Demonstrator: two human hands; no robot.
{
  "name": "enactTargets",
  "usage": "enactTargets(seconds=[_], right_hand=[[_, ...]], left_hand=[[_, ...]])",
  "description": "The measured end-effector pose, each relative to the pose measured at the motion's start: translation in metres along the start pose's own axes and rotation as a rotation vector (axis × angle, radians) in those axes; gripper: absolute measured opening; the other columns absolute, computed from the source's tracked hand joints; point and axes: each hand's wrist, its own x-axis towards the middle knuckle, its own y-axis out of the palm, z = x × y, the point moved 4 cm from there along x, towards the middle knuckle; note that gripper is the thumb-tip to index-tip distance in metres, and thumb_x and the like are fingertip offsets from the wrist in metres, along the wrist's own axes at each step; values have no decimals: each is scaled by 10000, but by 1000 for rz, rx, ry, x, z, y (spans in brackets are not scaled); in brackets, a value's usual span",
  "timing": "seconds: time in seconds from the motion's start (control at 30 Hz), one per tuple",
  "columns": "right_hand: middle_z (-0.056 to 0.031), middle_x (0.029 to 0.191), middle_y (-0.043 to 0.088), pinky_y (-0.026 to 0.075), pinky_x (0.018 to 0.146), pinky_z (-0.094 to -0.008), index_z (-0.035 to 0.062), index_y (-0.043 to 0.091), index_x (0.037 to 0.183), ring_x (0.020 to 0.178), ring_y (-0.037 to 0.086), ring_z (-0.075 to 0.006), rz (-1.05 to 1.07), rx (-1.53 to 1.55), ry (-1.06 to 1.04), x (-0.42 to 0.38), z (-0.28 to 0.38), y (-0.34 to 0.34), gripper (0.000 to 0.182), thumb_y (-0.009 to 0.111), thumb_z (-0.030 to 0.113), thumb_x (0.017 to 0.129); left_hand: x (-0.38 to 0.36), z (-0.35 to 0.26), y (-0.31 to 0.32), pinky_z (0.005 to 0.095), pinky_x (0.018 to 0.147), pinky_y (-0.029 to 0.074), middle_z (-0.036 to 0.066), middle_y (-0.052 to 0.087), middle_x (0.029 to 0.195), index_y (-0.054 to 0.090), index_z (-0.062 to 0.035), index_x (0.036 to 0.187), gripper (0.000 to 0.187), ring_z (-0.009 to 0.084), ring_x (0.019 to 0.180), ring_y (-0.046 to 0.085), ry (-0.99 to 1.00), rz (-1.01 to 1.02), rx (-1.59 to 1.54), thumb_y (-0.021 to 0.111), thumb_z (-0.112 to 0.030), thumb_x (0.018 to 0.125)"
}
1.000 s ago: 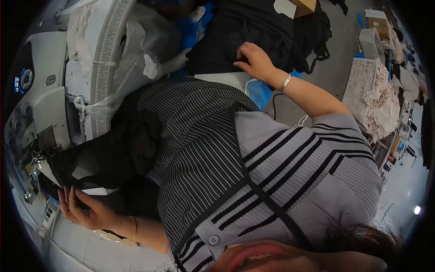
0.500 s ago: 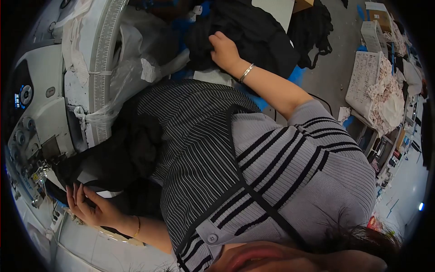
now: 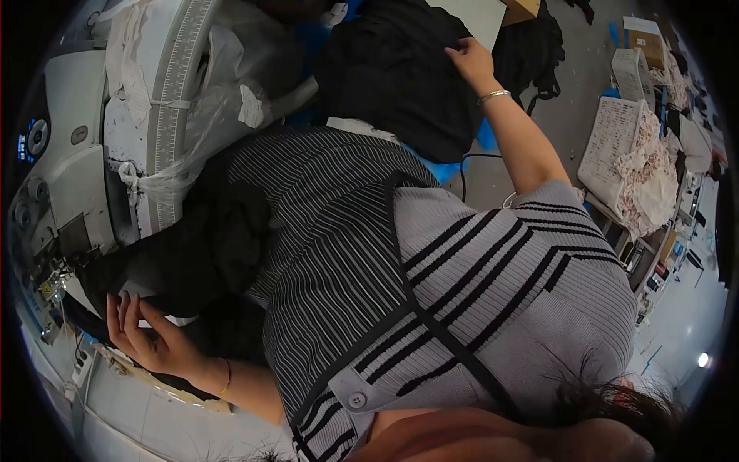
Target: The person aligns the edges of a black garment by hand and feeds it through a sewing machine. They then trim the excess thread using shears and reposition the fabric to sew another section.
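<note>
We have grey floor (image 3: 558,123), one white basket (image 3: 606,152) and one sewing machine (image 3: 81,183) around us. One black cloth (image 3: 181,258) lies at the machine, beside our left hand (image 3: 158,343), fingers apart; a second black cloth (image 3: 404,77) lies at our right hand (image 3: 474,65), whose grip we cannot tell.

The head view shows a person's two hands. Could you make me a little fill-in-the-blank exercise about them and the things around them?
1. The cloth at the right hand is coloured ____.
2. The left hand is nearer the sewing machine than the ____ hand is.
3. The bracelet next to the right hand is coloured ____.
4. The apron is patterned with thin ____.

Missing words: black; right; silver; stripes.
</note>
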Motion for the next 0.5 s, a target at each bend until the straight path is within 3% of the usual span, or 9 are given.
enactTargets(seconds=[0.07, 0.27, 0.4, 0.5], right_hand=[[-205, 1123, 682, 536, 883, -447, 40, 623, 1278, 1030, 664, -394, 449, 181, -92, 16, 0, -5, 544, 760, 362, 862], [-154, 1109, 731, 550, 861, -437, 94, 757, 1024, 1036, 691, -338, 213, 71, -97, 22, -19, 14, 321, 724, 385, 892], [-141, 1047, 746, 554, 842, -440, 89, 761, 1003, 1008, 697, -343, 225, 15, -148, 21, -4, 5, 327, 687, 397, 918], [-138, 946, 749, 560, 806, -461, 120, 761, 1010, 930, 706, -369, 75, 45, -51, 27, -17, -16, 330, 627, 416, 954]], left_hand=[[5, -8, 0, 347, 917, 587, 183, 586, 1326, 682, 56, 1077, 115, 278, 1098, 675, 49, 4, -61, 615, 19, 992], [9, -19, 8, 337, 860, 601, 194, 590, 1308, 699, 23, 1091, 138, 294, 1102, 684, 106, 37, -111, 635, 27, 969], [5, -28, 9, 356, 929, 582, 180, 574, 1340, 692, 15, 1109, 152, 291, 1122, 669, 84, 64, -125, 622, 32, 975], [3, -28, 7, 351, 919, 580, 172, 573, 1347, 697, 8, 1106, 152, 282, 1123, 670, 94, 53, -153, 625, 27, 974]])
